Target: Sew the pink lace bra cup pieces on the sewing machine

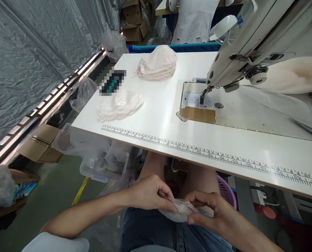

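Note:
Above my lap, a small piece of white lace-edged fabric (181,211) is stretched between both hands. My left hand (153,194) pinches its left end between thumb and fingers. At the other end, my right hand (207,210) is closed on the fabric with thumb and fingertips. On the sewing table (156,105) beyond lie a flat white lace piece (120,105) and a pile of pale pinkish fabric pieces (158,63). A sewing machine (240,52) stands at the right, its presser foot (202,99) over the metal plate with no fabric visible under it.
A printed ruler (198,150) runs along the table's front edge. Scissors (306,128) lie at the right. A purple basket (226,190) is under the table. Plastic bags (93,147) and a cardboard box (42,143) stand at the left. A blurred dark object (112,83) lies on the table.

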Available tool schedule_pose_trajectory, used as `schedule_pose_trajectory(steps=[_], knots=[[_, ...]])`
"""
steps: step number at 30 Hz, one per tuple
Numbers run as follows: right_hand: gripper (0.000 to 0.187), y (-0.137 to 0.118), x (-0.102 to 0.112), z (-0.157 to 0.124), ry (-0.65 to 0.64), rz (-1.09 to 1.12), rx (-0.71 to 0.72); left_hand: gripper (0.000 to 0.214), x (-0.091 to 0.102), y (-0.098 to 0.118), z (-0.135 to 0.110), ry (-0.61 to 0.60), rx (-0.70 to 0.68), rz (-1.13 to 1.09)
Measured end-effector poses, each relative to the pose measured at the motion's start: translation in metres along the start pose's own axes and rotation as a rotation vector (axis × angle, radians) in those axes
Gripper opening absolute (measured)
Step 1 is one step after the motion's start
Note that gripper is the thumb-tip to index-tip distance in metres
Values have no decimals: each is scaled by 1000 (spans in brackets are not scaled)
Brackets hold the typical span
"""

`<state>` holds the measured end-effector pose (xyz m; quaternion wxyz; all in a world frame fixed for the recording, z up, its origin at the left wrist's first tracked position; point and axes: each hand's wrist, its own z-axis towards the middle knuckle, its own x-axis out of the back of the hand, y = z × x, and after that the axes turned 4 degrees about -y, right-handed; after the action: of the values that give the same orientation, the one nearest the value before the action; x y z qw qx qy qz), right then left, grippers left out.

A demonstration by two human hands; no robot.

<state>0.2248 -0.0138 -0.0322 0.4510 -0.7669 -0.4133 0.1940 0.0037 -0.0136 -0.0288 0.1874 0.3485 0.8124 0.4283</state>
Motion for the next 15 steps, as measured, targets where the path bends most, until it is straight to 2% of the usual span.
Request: schedule_pose_trajectory(steps=[3, 7, 15], knots=[[20, 3, 0, 1, -20, 4, 34, 32, 2, -3, -2, -11, -13, 14], [21, 4, -1, 4, 17, 20, 48, 32, 4, -3, -2, -29, -15, -15], [25, 14, -2, 7, -49, 226, 60, 24, 8, 3, -4, -73, -79, 6]])
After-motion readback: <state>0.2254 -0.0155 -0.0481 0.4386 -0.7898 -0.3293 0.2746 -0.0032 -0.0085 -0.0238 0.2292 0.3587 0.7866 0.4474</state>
